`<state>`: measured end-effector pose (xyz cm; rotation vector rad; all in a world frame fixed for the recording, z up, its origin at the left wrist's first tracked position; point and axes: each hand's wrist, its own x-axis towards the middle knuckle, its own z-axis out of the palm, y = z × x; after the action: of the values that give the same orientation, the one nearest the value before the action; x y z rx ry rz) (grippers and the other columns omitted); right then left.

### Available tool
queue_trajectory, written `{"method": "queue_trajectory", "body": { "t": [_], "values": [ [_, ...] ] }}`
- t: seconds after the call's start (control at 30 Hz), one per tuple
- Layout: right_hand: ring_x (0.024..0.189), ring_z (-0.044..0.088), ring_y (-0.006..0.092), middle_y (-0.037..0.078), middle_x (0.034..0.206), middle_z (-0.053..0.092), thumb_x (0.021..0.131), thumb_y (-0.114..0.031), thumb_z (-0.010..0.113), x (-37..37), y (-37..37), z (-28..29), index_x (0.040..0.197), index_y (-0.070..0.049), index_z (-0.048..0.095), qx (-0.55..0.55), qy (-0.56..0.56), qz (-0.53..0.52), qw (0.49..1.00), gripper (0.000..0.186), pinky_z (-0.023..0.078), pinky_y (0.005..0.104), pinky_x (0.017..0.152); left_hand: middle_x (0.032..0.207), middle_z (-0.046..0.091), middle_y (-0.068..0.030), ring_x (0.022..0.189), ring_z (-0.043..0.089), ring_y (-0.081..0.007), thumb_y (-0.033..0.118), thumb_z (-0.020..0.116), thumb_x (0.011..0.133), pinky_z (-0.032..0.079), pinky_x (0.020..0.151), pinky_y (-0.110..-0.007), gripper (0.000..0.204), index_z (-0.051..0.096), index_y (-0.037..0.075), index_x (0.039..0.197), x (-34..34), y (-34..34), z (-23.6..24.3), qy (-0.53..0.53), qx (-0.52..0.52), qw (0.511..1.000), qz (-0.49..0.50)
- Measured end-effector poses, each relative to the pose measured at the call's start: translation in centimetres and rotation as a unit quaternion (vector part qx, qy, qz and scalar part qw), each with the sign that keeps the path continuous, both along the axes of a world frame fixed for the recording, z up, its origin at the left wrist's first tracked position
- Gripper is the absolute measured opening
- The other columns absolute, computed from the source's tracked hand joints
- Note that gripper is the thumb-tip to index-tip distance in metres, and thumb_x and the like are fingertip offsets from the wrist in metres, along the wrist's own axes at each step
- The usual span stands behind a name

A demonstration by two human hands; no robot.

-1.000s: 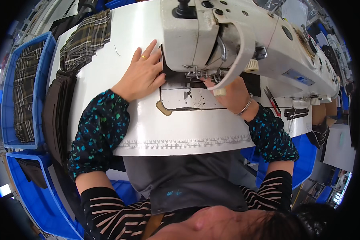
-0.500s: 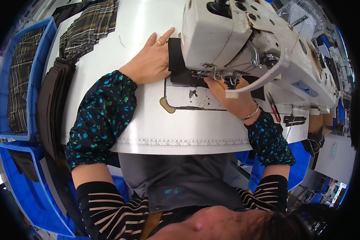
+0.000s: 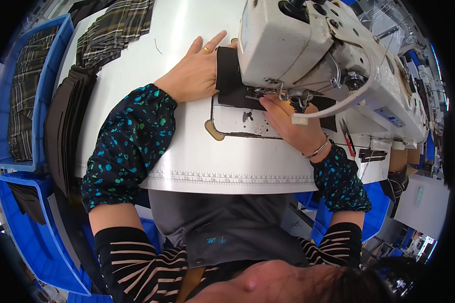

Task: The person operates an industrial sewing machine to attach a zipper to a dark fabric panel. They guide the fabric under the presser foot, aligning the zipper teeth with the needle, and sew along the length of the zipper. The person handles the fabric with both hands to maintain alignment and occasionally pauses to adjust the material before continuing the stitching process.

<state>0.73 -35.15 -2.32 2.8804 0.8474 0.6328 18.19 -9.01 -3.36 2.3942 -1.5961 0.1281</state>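
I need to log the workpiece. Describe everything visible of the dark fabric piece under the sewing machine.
The dark fabric piece is a flat, matte, black or very dark brown cloth lying on the white table. It runs under the head of the cream sewing machine, which hides its middle; a further dark part shows right of the needle. The left hand rests flat at its left edge, and the right hand presses it by the presser foot. Its full outline cannot be seen.

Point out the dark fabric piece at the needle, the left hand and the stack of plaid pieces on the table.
dark fabric piece (image 3: 229, 81), head view, bare left part beside the machine.
left hand (image 3: 192, 76), head view, back of the hand.
plaid pieces (image 3: 114, 30), head view, top of the stack.
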Motion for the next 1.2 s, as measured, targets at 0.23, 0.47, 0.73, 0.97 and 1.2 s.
{"method": "queue_trajectory", "body": {
  "t": [0.23, 0.47, 0.73, 0.97, 1.2],
  "values": [
    [0.099, 0.075, 0.0182, 0.005, 0.13, 0.073, 0.095, -0.035, 0.077, -0.8, 1.2, 0.5, 0.135, -0.008, 0.07, 0.044, 0.049, -0.012, 0.998, 0.049, 0.056, 0.0338, 0.072, 0.15, 0.059, -0.0114, 0.144, 0.048, -0.0368, 0.016, 0.064, 0.095, 0.045, 0.111, -0.056, 0.035, 0.072, 0.01, 0.129, -0.2, 1.2, -0.2, -0.047, -0.064, 0.985, 0.152],
    [0.099, 0.075, 0.0206, 0.005, 0.131, 0.072, 0.095, -0.033, 0.077, -1.0, 1.1, 1.1, 0.137, -0.009, 0.069, 0.066, 0.074, -0.01, 0.995, 0.049, 0.058, 0.0344, 0.075, 0.121, 0.074, -0.0078, 0.111, 0.07, -0.0267, 0.005, 0.073, 0.084, 0.057, 0.097, -0.039, 0.034, 0.076, 0.005, 0.118, -7.5, 1.3, 2.6, -0.015, -0.186, 0.982, -0.025],
    [0.089, 0.074, 0.0222, 0.004, 0.128, 0.074, 0.093, -0.032, 0.078, -1.6, -0.4, 2.0, 0.135, -0.013, 0.071, 0.042, 0.085, -0.02, 0.995, 0.046, 0.056, 0.0385, 0.072, 0.137, 0.067, -0.008, 0.13, 0.063, -0.027, 0.009, 0.072, 0.09, 0.053, 0.107, -0.039, 0.038, 0.072, 0.005, 0.129, -9.8, 0.3, 0.4, -0.033, -0.097, 0.995, 0.017],
    [0.074, 0.07, 0.0278, 0.014, 0.089, 0.075, 0.104, -0.01, 0.058, -8.7, -19.3, 15.6, 0.097, 0.005, 0.076, 0.101, -0.363, -0.156, 0.913, 0.024, 0.056, 0.0357, 0.067, 0.139, 0.064, -0.0067, 0.132, 0.061, -0.0244, 0.01, 0.07, 0.088, 0.05, 0.108, -0.041, 0.043, 0.071, 0.008, 0.131, -10.1, 0.0, 0.3, -0.031, -0.1, 0.994, 0.028],
    [0.098, 0.07, 0.0222, 0.013, 0.112, 0.074, 0.106, -0.028, 0.062, -17.9, -55.6, 24.8, 0.123, 0.006, 0.069, 0.157, -0.098, -0.585, 0.789, 0.038, 0.054, 0.0366, 0.087, 0.135, 0.066, -0.0046, 0.131, 0.062, -0.0233, 0.009, 0.069, 0.087, 0.049, 0.109, -0.042, 0.042, 0.072, 0.009, 0.13, -10.1, 0.3, -0.6, -0.001, -0.121, 0.992, 0.024]
  ]
}}
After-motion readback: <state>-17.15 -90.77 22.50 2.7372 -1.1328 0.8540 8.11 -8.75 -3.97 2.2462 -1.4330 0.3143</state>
